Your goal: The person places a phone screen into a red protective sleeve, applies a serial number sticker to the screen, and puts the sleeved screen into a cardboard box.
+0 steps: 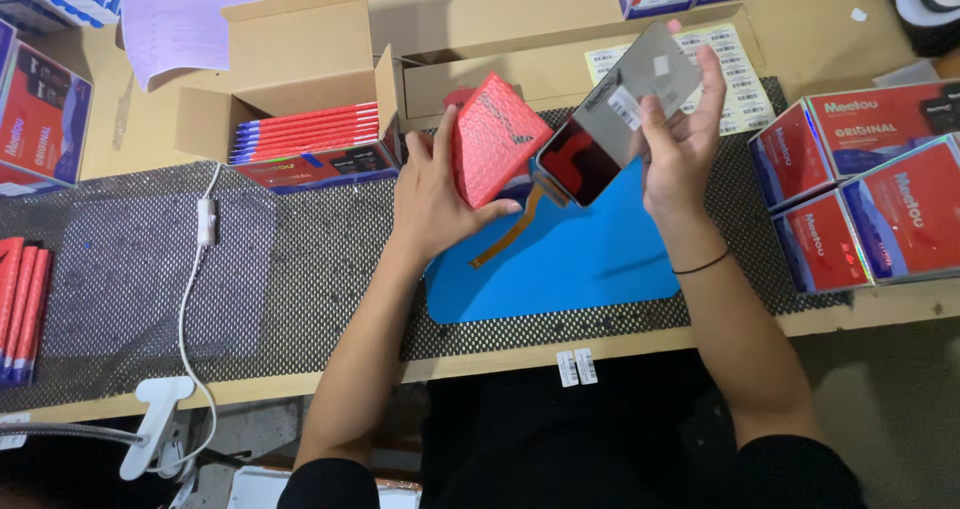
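Head camera looks down on a workbench where the left hand (432, 194) grips a red bubble-wrap pouch (495, 137), thumb across its lower edge and fingers behind it, holding it tilted above the blue rubber mat (590, 259). Just beside it, the right hand (680, 139) holds a flat phone screen panel with a grey back (620, 114) by its upper edge, fingers spread over the back; the panel's lower corner meets the pouch's open side. An orange flex ribbon (510, 234) hangs from the panel down to the mat. Behind the left hand stands an open cardboard box of red and blue flat packs (310, 134), and stacked red cartons (865, 184) sit well to the right, on black mesh matting (140, 269)
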